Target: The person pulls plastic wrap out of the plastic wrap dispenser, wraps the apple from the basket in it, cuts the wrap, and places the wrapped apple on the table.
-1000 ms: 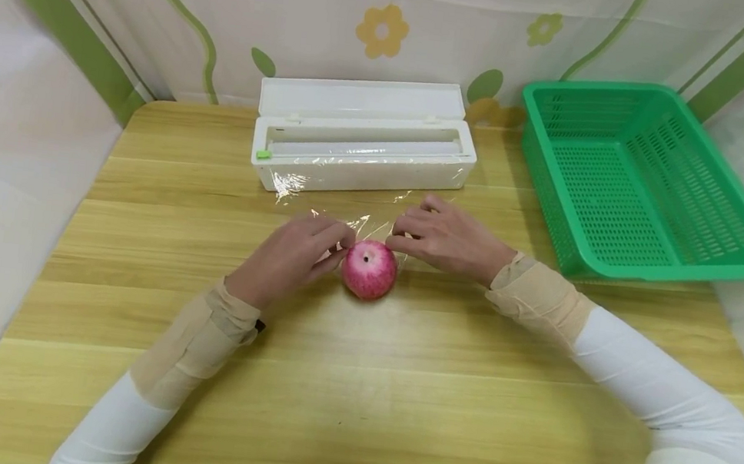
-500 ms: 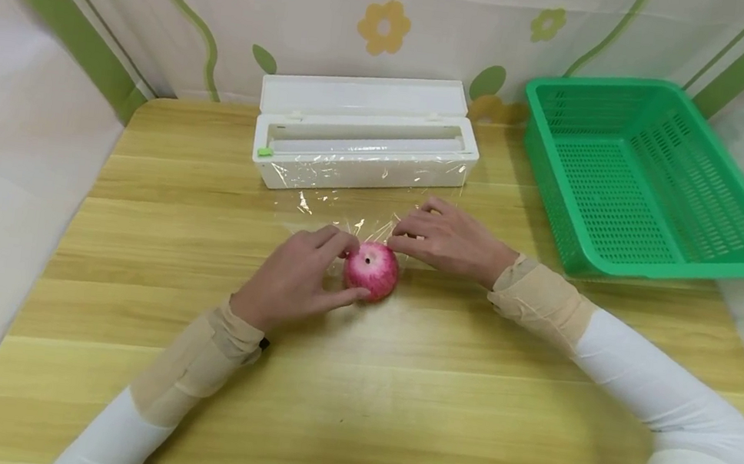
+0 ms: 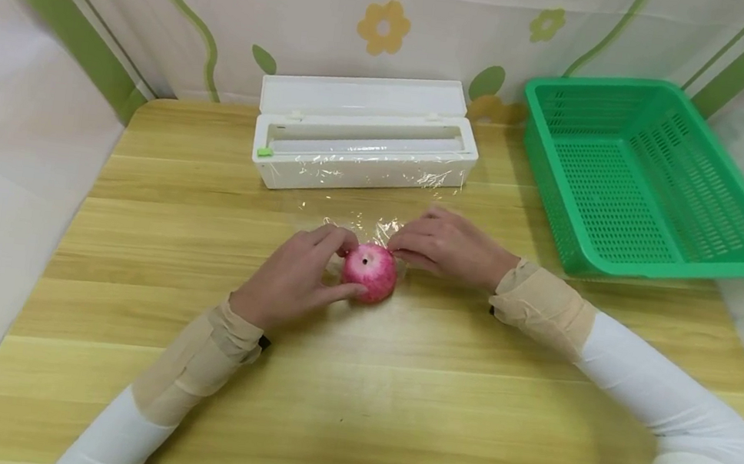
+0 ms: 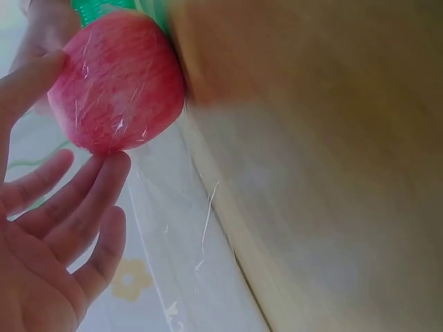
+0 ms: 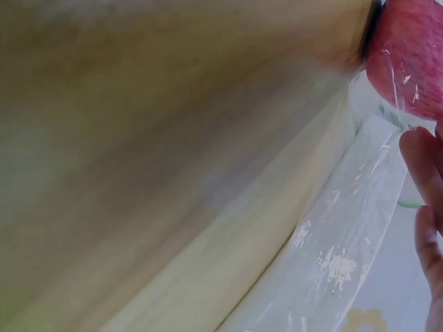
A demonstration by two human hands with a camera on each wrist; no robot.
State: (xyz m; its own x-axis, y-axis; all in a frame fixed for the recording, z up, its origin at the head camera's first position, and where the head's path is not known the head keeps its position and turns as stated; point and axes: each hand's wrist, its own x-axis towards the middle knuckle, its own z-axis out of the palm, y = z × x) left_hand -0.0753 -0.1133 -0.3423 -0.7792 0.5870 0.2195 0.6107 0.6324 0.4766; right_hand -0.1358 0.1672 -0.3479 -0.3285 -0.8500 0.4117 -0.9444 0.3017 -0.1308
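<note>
A red apple (image 3: 372,277) with a pale top sits mid-table, with shiny cling film (image 4: 119,128) across its side in the left wrist view. My left hand (image 3: 293,276) grips the apple, thumb at its near side and fingers at its far left. At the apple's far right edge, my right hand (image 3: 450,245) pinches the cling film with curled fingers; much of that hand lies outside the right wrist view. From the hands, the clear sheet stretches back to a white film dispenser (image 3: 365,171) whose lid stands raised over the roll.
A green plastic basket (image 3: 695,268) stands at the back right, close beyond the right hand. The dispenser carries a small green slider (image 3: 265,151) at its left end. Behind the wooden table (image 3: 349,415) hangs a flowered curtain (image 3: 328,25).
My left hand has shifted onto the apple, its thumb swinging round to the near side. The right hand has turned over slightly, fingers lower against the apple's edge, and the film creases have shifted.
</note>
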